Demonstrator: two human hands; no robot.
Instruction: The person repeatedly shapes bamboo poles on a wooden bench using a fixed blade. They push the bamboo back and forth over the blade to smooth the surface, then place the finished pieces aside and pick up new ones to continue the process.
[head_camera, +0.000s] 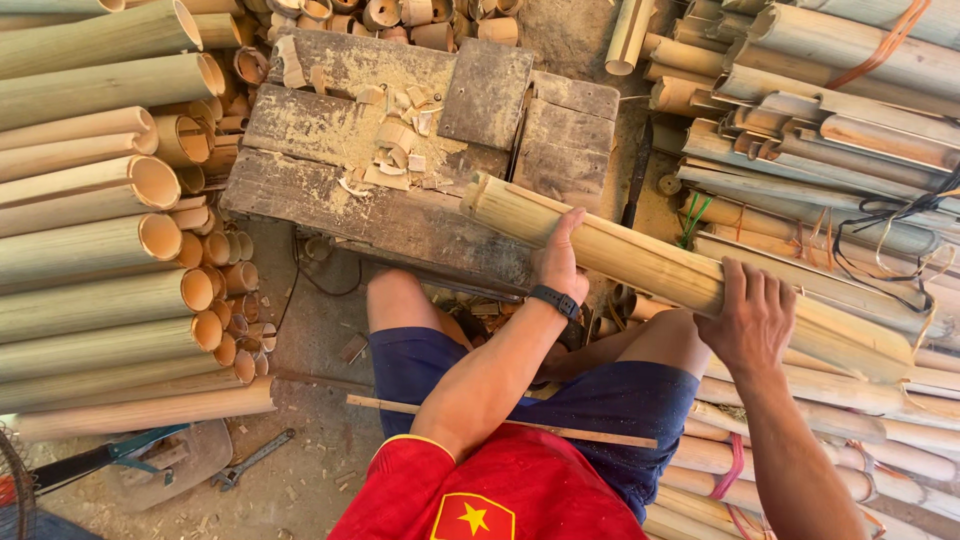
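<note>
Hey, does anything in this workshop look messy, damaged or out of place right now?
Mostly litter. Shavings lie scattered over the worn wooden block, and more chips on the dirt floor. A wrench lies loose there too. The left hand and right hand grip a bamboo bundle whose end looks rough.

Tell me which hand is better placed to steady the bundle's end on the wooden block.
Left. The left hand grips the bamboo bundle close to the end resting on the wooden block. The right hand holds it farther back, above the knee, away from the block.
</note>
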